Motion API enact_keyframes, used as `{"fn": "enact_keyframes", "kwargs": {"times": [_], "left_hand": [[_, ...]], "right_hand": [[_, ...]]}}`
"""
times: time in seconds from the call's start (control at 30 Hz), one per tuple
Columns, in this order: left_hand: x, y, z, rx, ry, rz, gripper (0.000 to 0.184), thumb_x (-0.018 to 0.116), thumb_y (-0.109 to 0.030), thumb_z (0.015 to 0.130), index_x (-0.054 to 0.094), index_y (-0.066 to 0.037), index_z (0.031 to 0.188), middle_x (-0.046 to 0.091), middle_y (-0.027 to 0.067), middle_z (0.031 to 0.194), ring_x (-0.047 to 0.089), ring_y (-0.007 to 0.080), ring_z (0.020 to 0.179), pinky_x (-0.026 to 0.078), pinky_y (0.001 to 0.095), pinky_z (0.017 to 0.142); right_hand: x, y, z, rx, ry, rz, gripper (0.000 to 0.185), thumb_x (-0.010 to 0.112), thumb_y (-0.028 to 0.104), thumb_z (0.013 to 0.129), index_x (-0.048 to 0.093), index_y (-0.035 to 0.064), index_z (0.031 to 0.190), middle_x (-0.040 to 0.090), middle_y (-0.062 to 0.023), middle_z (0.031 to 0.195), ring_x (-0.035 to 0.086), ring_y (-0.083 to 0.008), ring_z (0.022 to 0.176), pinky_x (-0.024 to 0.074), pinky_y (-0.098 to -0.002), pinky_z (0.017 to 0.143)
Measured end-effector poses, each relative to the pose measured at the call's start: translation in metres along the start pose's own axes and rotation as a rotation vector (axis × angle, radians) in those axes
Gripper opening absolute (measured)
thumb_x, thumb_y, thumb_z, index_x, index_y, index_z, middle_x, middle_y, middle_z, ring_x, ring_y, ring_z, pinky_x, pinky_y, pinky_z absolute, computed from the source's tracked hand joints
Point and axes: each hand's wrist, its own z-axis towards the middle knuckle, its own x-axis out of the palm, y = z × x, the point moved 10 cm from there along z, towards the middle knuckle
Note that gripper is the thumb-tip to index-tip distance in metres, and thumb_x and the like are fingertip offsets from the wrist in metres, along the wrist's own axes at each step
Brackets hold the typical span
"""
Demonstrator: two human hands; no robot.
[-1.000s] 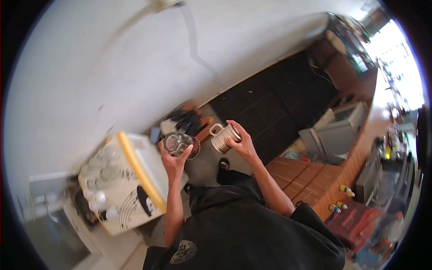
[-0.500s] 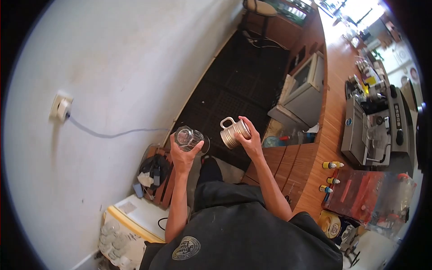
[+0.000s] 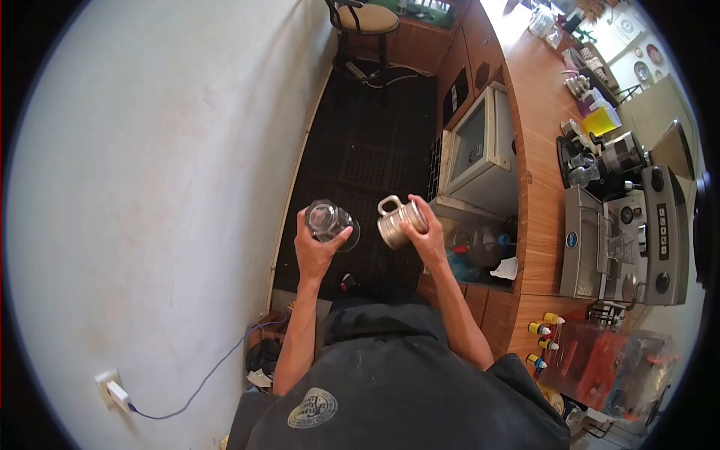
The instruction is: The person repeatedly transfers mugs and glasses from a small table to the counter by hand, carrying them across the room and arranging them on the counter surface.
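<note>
My left hand [image 3: 316,251] is wrapped round a clear glass [image 3: 330,220], which is tilted with its thick base toward the camera. In my right hand [image 3: 427,236] is a silver metal mug [image 3: 395,225] with ringed sides, its handle pointing left toward the glass. A small gap separates the two vessels, and both are held in front of my body above the dark floor mat.
A wooden counter [image 3: 536,150] runs along the right, bearing an espresso machine [image 3: 626,236], small yellow-capped bottles [image 3: 547,344] and a red box [image 3: 589,360]. Under it stands a small fridge [image 3: 484,150]. A stool [image 3: 367,19] is at the far end; a wall socket [image 3: 109,382] is at left.
The view has swung round from the wall and the glass-laden yellow-edged top to the floor mat and counter. Both hands still hold the glass and the mug.
</note>
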Motion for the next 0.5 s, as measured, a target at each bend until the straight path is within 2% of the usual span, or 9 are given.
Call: {"fn": "enact_keyframes", "kwargs": {"times": [0.17, 0.23, 0.5], "left_hand": [[0.047, -0.021, 0.075, 0.052, 0.110, 0.039, 0.059, 0.091, -0.022, 0.074, 0.054, -0.007, 0.118, 0.071, 0.0077, 0.104, 0.071, 0.0182, 0.095, 0.057, 0.0325, 0.084], [0.061, -0.018, 0.104, 0.053, 0.127, 0.029, 0.060, 0.091, -0.022, 0.074, 0.053, -0.007, 0.118, 0.071, 0.0079, 0.104, 0.071, 0.0182, 0.095, 0.057, 0.0324, 0.085], [0.167, -0.024, 0.218, 0.065, 0.157, 0.021, 0.060, 0.090, -0.020, 0.074, 0.053, -0.007, 0.118, 0.072, 0.0082, 0.104, 0.071, 0.0176, 0.095, 0.056, 0.0320, 0.085]], "right_hand": [[-0.028, 0.003, 0.058, 0.010, -0.112, 0.005, 0.060, 0.075, 0.027, 0.088, 0.055, 0.0072, 0.140, 0.064, -0.0078, 0.119, 0.060, -0.0152, 0.106, 0.0477, -0.0308, 0.096], [-0.037, 0.002, 0.085, 0.019, -0.145, 0.026, 0.060, 0.076, 0.021, 0.086, 0.054, 0.0042, 0.140, 0.064, -0.0097, 0.119, 0.061, -0.0169, 0.108, 0.0482, -0.0321, 0.099], [-0.088, -0.032, 0.220, 0.001, -0.139, 0.043, 0.062, 0.076, 0.025, 0.088, 0.053, 0.0058, 0.142, 0.064, -0.0063, 0.116, 0.060, -0.0131, 0.104, 0.0479, -0.0290, 0.095]]}}
